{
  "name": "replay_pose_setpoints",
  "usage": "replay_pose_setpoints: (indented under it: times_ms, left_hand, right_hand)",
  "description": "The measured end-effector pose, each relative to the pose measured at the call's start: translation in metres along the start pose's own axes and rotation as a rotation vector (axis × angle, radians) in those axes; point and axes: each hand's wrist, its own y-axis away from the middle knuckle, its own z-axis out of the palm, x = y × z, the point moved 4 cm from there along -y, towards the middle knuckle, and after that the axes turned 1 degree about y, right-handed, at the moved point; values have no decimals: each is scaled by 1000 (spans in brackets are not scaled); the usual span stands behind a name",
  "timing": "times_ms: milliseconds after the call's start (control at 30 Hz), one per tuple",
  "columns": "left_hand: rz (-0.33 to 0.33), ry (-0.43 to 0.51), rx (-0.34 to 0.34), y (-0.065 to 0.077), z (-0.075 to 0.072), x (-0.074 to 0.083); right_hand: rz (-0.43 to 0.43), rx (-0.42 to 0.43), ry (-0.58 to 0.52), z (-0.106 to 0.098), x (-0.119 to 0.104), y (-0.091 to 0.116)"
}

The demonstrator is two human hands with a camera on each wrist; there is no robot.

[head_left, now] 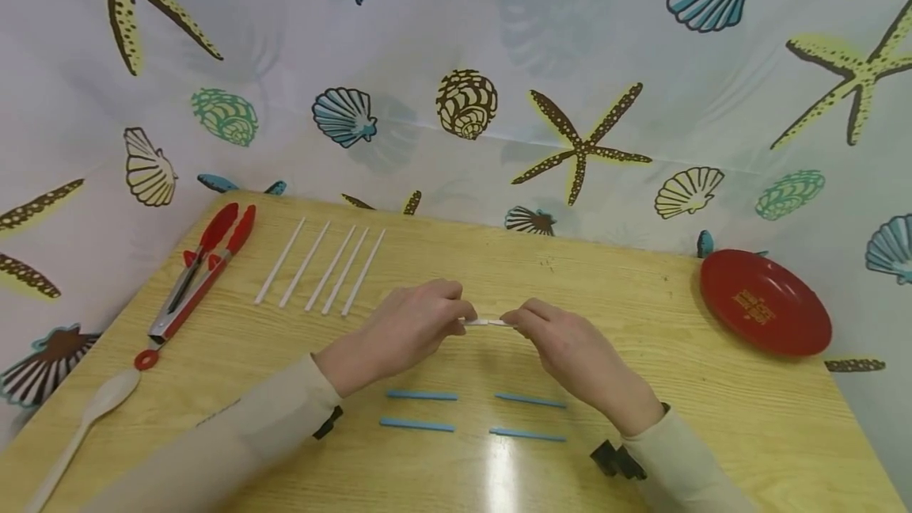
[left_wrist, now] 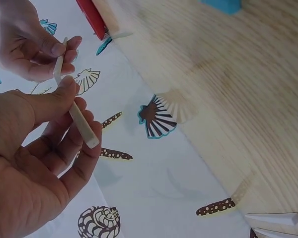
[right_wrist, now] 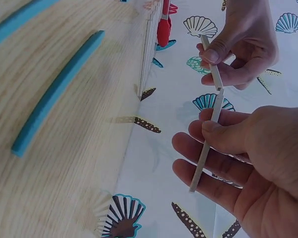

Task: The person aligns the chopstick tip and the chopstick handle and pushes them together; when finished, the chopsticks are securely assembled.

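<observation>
Above the middle of the table, my left hand (head_left: pixel 413 327) and right hand (head_left: pixel 573 347) pinch the two ends of a thin white stick (head_left: pixel 489 322) between thumb and fingers. Midway between the hands the stick shows a break; its left part (right_wrist: pixel 214 72) and right part (right_wrist: pixel 202 161) meet there at a slight angle. Whether the parts are still joined, I cannot tell. On the table nearer me lie short blue sticks, two at left, including one blue stick (head_left: pixel 422 395), and two at right, including another blue stick (head_left: pixel 530 400).
Several longer white sticks (head_left: pixel 332 267) lie side by side at the back left. Beyond them are red-tipped tongs (head_left: pixel 192 283) and a pale spoon (head_left: pixel 93 414) along the left edge. A red plate (head_left: pixel 791 315) sits at the right edge. A shell-patterned curtain (head_left: pixel 427 38) hangs behind the table.
</observation>
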Motion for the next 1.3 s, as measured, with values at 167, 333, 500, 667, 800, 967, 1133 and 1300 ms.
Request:
replay_pose_setpoints:
  times_ms: [167, 333, 500, 667, 800, 967, 1133, 1300]
  left_hand:
    - [2, 26, 38, 3, -1, -1]
    - [17, 33, 69, 4, 1, -1]
    - [43, 49, 90, 2, 2, 3]
    - [109, 35, 107, 0, 2, 9]
    - [161, 18, 115, -2, 2, 14]
    - [175, 23, 124, -2, 3, 15]
    - [114, -17, 69, 3, 4, 11]
    - [60, -189, 19, 1, 10, 12]
  right_hand:
    - [-13, 21, 13, 0, 0, 0]
    - [-26, 45, 40, -1, -2, -1]
    - [-47, 77, 78, -5, -4, -3]
    - [-80, 66, 151, -6, -10, -4]
    - [-88, 59, 166, -5, -14, -3]
    - [-86, 63, 164, -6, -16, -3]
    - [-74, 15, 174, -1, -20, -5]
    - [-19, -22, 202, 1, -21, -9]
